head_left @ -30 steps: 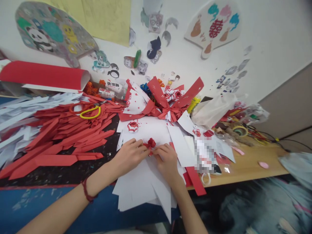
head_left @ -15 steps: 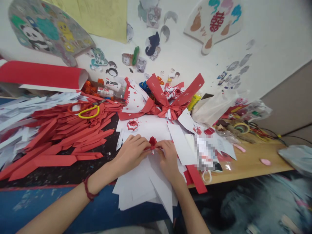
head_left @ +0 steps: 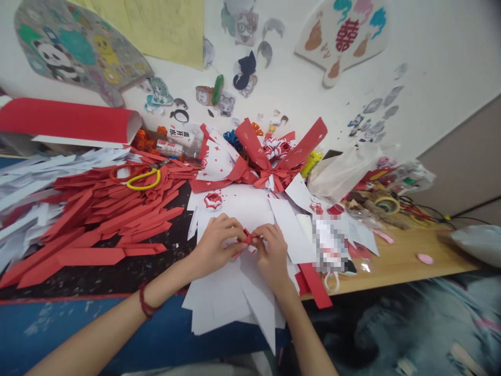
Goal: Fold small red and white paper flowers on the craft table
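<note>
Between my two hands is a small folded red and white paper piece (head_left: 248, 238). My left hand (head_left: 219, 244) pinches it from the left, and my right hand (head_left: 271, 251) grips its right side with thumb and fingers. Part of the piece is hidden by the fingertips. Both hands hover over a stack of white paper sheets (head_left: 219, 303). A little beyond them on the paper lies a red and white folded paper ring (head_left: 213, 201). Farther back stands a bouquet-like bundle of red and white paper (head_left: 274, 175).
To the left spreads a big heap of folded red paper strips (head_left: 117, 219) with white strips (head_left: 23, 183) beside it. Yellow and red-handled scissors (head_left: 144, 178) rest on the heap. A tape roll (head_left: 387, 204) and a pink oval piece (head_left: 425, 258) lie at right.
The paper piece has turned in my fingers, showing less of its upright red top and more white edges below. Both hands have stayed nearly in place, with the left fingers shifted slightly.
</note>
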`<state>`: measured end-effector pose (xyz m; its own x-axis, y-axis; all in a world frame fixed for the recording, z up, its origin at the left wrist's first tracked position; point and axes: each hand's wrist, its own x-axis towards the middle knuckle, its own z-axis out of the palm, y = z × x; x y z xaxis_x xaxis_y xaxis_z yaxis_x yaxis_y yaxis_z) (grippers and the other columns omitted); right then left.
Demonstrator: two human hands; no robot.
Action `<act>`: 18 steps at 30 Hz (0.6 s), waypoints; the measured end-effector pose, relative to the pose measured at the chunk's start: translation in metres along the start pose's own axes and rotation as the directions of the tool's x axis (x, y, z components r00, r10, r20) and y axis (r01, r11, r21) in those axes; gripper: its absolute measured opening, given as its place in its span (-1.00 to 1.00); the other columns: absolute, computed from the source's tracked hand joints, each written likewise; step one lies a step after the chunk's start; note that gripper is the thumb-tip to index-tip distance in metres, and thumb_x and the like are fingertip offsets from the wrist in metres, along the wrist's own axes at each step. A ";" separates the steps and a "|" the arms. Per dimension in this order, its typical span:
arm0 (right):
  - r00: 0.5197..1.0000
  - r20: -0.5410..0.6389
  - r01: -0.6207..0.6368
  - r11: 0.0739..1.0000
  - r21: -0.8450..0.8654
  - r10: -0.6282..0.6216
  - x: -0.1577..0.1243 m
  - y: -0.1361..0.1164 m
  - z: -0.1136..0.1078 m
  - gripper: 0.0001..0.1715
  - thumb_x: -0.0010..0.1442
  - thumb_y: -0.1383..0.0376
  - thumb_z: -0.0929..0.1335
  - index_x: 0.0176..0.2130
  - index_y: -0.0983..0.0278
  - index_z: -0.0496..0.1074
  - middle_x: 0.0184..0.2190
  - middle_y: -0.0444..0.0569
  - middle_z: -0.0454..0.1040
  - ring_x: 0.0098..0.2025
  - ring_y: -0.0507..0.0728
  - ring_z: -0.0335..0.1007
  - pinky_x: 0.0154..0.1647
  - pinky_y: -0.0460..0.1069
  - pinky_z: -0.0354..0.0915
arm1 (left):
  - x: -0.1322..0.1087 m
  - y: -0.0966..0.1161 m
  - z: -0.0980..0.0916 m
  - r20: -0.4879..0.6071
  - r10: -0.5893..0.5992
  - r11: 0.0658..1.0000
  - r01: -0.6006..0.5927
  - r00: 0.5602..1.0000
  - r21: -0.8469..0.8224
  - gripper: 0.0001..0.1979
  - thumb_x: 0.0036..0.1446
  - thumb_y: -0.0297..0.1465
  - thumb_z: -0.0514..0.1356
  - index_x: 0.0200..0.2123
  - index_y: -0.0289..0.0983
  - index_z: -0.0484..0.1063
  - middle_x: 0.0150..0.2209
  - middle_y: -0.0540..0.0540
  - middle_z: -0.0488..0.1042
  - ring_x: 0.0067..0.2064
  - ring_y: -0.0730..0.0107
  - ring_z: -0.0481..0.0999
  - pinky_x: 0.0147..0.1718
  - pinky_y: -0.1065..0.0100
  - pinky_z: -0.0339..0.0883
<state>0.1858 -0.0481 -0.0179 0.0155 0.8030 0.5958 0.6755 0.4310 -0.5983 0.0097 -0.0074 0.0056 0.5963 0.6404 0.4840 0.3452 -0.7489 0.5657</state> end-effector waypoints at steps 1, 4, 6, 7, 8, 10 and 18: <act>1.000 -0.008 -0.009 1.000 0.007 0.009 0.000 -0.001 0.000 -0.84 0.26 0.40 0.28 -0.35 0.23 0.39 -0.34 -0.08 0.43 -0.24 0.13 0.28 -0.22 0.03 0.18 | 0.001 0.000 0.000 -0.014 -0.037 0.998 0.036 0.999 -0.047 -0.87 0.25 -0.33 0.20 -0.34 -0.21 0.50 -0.26 -0.01 0.54 -0.21 0.35 0.37 -0.16 0.24 0.15; 0.994 -0.108 -0.017 0.999 0.042 0.022 0.000 -0.003 -0.003 -0.91 0.27 0.27 0.32 -0.22 0.22 0.42 -0.26 -0.03 0.42 -0.19 0.14 0.31 -0.21 0.04 0.23 | 0.004 -0.003 0.000 -0.092 -0.123 0.988 0.113 0.988 -0.110 -0.86 0.23 -0.32 0.22 -0.35 -0.23 0.49 -0.29 -0.01 0.54 -0.22 0.36 0.39 -0.16 0.25 0.19; 0.992 -0.125 0.022 0.998 0.054 -0.015 -0.001 -0.004 -0.004 -0.83 0.21 0.20 0.37 -0.19 0.22 0.40 -0.29 -0.05 0.42 -0.24 0.13 0.32 -0.22 0.04 0.25 | 0.004 -0.006 -0.001 -0.151 -0.138 0.988 0.126 0.979 -0.087 -0.87 0.22 -0.32 0.22 -0.35 -0.23 0.50 -0.30 -0.02 0.53 -0.24 0.35 0.38 -0.17 0.26 0.20; 0.994 -0.090 0.062 0.997 0.040 -0.058 -0.002 -0.004 -0.004 -0.79 0.17 0.17 0.41 -0.22 0.22 0.40 -0.32 -0.07 0.43 -0.28 0.12 0.32 -0.24 0.04 0.25 | 0.003 -0.007 -0.001 -0.168 -0.129 0.991 0.120 0.977 -0.068 -0.87 0.22 -0.32 0.22 -0.34 -0.23 0.50 -0.31 -0.02 0.53 -0.24 0.35 0.38 -0.18 0.26 0.20; 0.996 -0.058 0.072 0.997 0.001 -0.072 -0.002 -0.003 -0.003 -0.78 0.15 0.17 0.42 -0.23 0.22 0.41 -0.33 -0.07 0.44 -0.30 0.11 0.32 -0.26 0.03 0.25 | 0.003 -0.008 -0.002 -0.174 -0.117 0.993 0.110 0.978 -0.049 -0.87 0.21 -0.32 0.23 -0.34 -0.22 0.51 -0.32 -0.02 0.53 -0.25 0.35 0.37 -0.19 0.26 0.20; 0.995 -0.029 0.089 0.993 -0.077 -0.092 -0.003 -0.001 0.000 -0.85 0.19 0.20 0.40 -0.26 0.22 0.43 -0.39 -0.09 0.45 -0.35 0.09 0.32 -0.30 0.01 0.23 | 0.003 -0.010 -0.002 -0.157 -0.099 0.995 0.098 0.983 -0.019 -0.87 0.21 -0.32 0.23 -0.36 -0.21 0.53 -0.33 -0.02 0.53 -0.27 0.35 0.36 -0.20 0.27 0.20; 0.948 0.068 0.318 0.925 -0.206 -0.311 -0.011 0.008 0.007 -0.81 0.27 0.38 0.30 -0.40 0.24 0.36 -0.53 -0.11 0.38 -0.44 0.06 0.30 -0.39 -0.03 0.18 | -0.001 -0.005 -0.004 -0.125 -0.179 0.982 0.185 0.976 0.034 -0.84 0.22 -0.34 0.21 -0.41 -0.24 0.48 -0.42 0.04 0.51 -0.31 0.38 0.37 -0.25 0.30 0.14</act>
<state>0.1857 -0.0507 -0.0333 -0.2455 0.6556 0.7141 0.7820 0.5693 -0.2539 0.0047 -0.0036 0.0055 0.4296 0.7804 0.4543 0.4735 -0.6231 0.6226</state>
